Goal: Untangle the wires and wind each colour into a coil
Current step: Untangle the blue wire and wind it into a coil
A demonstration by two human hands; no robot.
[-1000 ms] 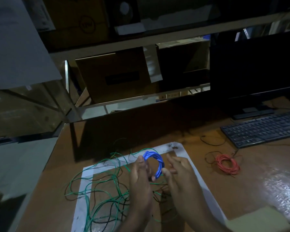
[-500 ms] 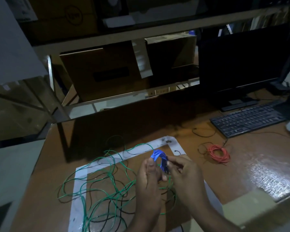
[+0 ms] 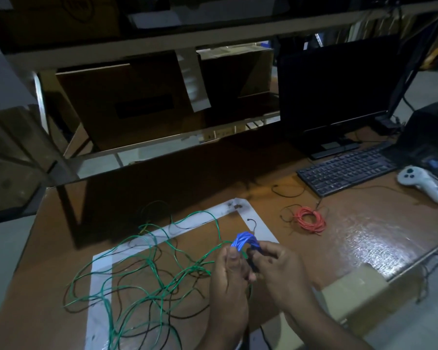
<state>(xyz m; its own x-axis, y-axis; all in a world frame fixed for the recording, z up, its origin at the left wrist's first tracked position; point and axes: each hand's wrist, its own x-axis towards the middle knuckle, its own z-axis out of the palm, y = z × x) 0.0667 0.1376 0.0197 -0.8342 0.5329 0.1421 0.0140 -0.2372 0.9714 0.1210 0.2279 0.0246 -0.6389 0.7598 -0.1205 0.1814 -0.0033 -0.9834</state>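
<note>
Blue coil (image 3: pixel 244 241) pinched between left hand (image 3: pixel 229 270) and right hand (image 3: pixel 280 267), both grips closed on it, raised above the tabletop (image 3: pixel 364 236). Red coil (image 3: pixel 310 219) lies beyond, nearer the right hand; green and black tangle (image 3: pixel 147 279) left of the blue coil.

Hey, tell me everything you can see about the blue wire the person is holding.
The blue wire is thin, glossy and plastic-coated, wound into a small tight coil of many loops. It is held above the table, pinched between the left hand and the right hand, with only its upper arc showing over the fingers. It sits over the white taped frame, near loose green wire. Its ends cannot be made out.
</note>
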